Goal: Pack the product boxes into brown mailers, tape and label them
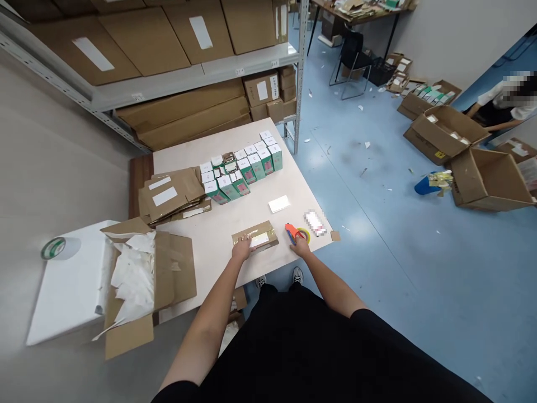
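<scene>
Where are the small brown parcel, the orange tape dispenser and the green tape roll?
small brown parcel (262,232): head view, its taped top.
orange tape dispenser (291,229): head view, its orange body.
green tape roll (45,249): head view, its rim.

Table (247,211) with boxes (241,168), parcel (262,238), tape dispenser (293,231)

The one camera sits on the person's head, high above the bench (251,208), looking forward and steeply down along both forearms. The left hand (242,247) and right hand (300,245) fall near the middle, seen from well above. Its wide view bends the shelving (176,84) at far left and takes in the blue floor (377,252) and open cartons (444,134) at far right.
</scene>
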Demonstrator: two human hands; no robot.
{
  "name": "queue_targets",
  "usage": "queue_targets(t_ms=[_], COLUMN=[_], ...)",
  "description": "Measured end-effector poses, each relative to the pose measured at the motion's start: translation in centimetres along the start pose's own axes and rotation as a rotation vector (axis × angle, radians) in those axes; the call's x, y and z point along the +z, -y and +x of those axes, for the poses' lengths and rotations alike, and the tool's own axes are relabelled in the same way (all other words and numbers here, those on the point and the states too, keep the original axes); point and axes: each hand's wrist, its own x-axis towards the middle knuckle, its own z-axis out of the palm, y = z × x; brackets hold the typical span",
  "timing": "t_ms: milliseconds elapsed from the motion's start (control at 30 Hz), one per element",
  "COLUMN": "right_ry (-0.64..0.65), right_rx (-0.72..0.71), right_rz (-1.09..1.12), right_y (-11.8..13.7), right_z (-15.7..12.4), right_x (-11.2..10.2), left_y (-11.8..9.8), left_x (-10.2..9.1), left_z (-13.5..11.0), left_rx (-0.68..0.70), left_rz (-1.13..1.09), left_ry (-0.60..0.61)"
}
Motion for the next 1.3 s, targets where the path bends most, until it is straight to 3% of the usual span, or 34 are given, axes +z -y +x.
queue_targets(t_ms=[133,333,500,633,700,800,933,1067,1167,1300], right_ry=[-0.003,-0.020,-0.190,-0.260,-0.216,-0.043,0.188,0.282,0.304,0.280], right_rx=[0.086,0.196,0.105,-0.022,-0.160,-0.384,-0.499,-0.473,-0.463,-0.471], right_rz=[-0.053,0.027,0.274,0.375,0.519,0.685,0.747,0.743,0.734,0.672], right_y=[0.5,0.4,-0.7,1.4,3.9,8.3,12.5,13.1,12.5,12.4], right_z=[-0.1,2.3,2.5,0.9,0.2,-0.5,-0.6,-0.7,-0.8,-1.0], right_x=[2.1,2.1,0.9,-1.0,-1.9,-2.4,-1.6,-0.4,0.0,0.1], left_y=[0.1,-0.1,-0.5,-0.5,-0.6,-0.7,-0.3,0.9,1.9,2.7], left_x=[-0.3,0.2,1.1,1.4,1.5,1.7,2.2,2.8,2.7,0.4], left_z=[0.3,-0.3,-0.5,-0.4,-0.5,-0.7,-1.4,-2.1,-2.4,-2.3], left_rx=[0.002,-0.007,-0.024,-0.027,-0.033,-0.040,-0.022,0.052,0.061,-0.016], left_rz=[-0.032,-0.118,-0.184,-0.252,-0.274,-0.298,-0.324,-0.401,-0.578,-0.858], left_ry=[0.052,0.019,-0.047,-0.077,-0.086,-0.112,-0.143,-0.189,-0.232,-0.375])
